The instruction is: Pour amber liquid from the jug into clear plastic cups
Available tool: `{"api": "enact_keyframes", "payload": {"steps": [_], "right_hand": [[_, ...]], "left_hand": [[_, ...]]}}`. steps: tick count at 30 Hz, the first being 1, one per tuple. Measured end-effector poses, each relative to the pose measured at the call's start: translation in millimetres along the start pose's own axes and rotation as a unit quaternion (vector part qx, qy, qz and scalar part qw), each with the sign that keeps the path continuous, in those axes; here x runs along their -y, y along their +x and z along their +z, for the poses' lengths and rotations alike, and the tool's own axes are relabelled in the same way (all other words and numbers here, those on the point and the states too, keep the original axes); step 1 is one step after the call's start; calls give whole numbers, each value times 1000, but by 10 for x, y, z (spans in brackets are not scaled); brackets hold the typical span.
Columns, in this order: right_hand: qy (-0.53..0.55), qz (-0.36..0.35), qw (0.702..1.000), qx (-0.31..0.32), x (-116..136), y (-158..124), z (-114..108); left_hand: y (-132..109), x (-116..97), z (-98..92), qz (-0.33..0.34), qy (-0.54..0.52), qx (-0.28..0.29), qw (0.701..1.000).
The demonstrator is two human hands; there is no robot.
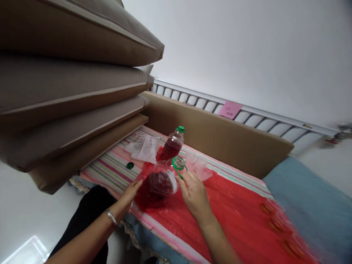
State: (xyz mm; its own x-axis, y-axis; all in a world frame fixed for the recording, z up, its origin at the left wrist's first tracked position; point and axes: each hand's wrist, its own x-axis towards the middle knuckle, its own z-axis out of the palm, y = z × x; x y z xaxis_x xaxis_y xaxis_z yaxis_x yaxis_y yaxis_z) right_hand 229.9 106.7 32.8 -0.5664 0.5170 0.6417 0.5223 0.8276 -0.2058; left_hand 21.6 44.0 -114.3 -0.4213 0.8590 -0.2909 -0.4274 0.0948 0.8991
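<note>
A large clear jug [161,183] holding dark red liquid stands on a red plastic sheet [236,209]. My left hand [131,192] rests against its lower left side with fingers stretched out. My right hand [194,192] is closed on the jug's green handle [178,165] by its neck. Behind it stands a smaller bottle [172,145] of red liquid with a green cap. A loose green cap [130,165] lies on the striped cloth [115,165] to the left. Clear plastic cups [199,165] sit just right of the jug.
Stacked brown cushions [68,84] tower at the left. A cardboard panel [220,135] stands behind the table, with a radiator and a pink note [230,109] beyond. A clear plastic bag [144,146] lies near the bottle. Blue fabric [310,205] is at right; small filled cups [275,220] blur there.
</note>
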Motion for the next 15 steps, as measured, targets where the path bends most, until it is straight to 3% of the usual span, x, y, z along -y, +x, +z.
{"api": "enact_keyframes", "payload": {"steps": [7, 15], "right_hand": [[118, 128, 984, -27, -421, -175, -212], [236, 211, 946, -75, -572, -389, -25]], "left_hand": [[65, 130, 158, -83, -64, 56, 993], [143, 153, 405, -137, -139, 119, 973]]}}
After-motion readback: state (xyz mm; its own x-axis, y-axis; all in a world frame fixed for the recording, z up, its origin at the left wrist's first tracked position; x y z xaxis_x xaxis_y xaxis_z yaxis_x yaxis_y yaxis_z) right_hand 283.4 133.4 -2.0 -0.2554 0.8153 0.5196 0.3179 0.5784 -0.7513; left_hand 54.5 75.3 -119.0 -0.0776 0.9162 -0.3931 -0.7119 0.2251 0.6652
